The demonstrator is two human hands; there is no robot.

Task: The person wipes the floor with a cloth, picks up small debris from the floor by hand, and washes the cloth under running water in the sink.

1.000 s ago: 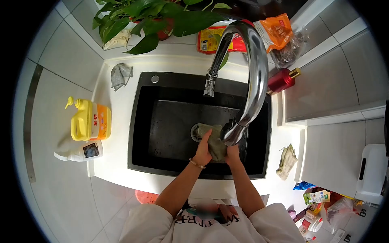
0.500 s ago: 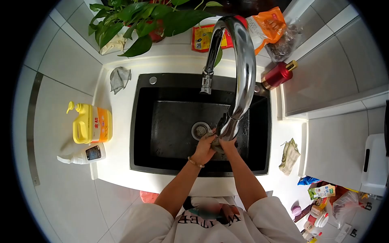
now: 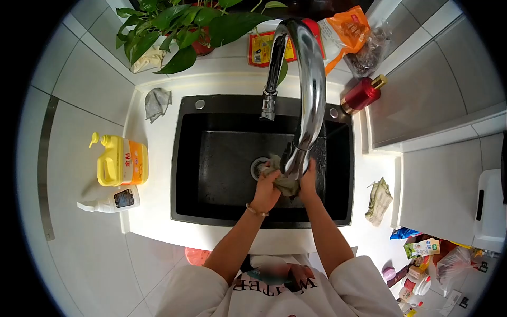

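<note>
Over the black sink (image 3: 222, 208), a crumpled grey-green cloth (image 3: 288, 186) is held between my two hands, low in the basin near the drain (image 3: 259, 167). My left hand (image 3: 266, 193) is closed on the cloth's left side, with a bead bracelet at the wrist. On the other side, my right hand (image 3: 308, 185) grips the cloth's right edge; the chrome faucet (image 3: 312, 90) hides part of its fingers. The faucet's near end hangs in front of the cloth and covers some of it.
Left of the sink stand a yellow jug (image 3: 113, 161) and a white bottle (image 3: 119, 199). A grey rag (image 3: 157, 104) lies at back left, another cloth (image 3: 378, 202) at right. Behind are a leafy plant (image 3: 185, 26), food packets (image 3: 346, 31) and a red bottle (image 3: 364, 95).
My hands have moved apart, the right one shifting rightward and up. More of the cloth shows now, opened out between them and over part of the drain.
</note>
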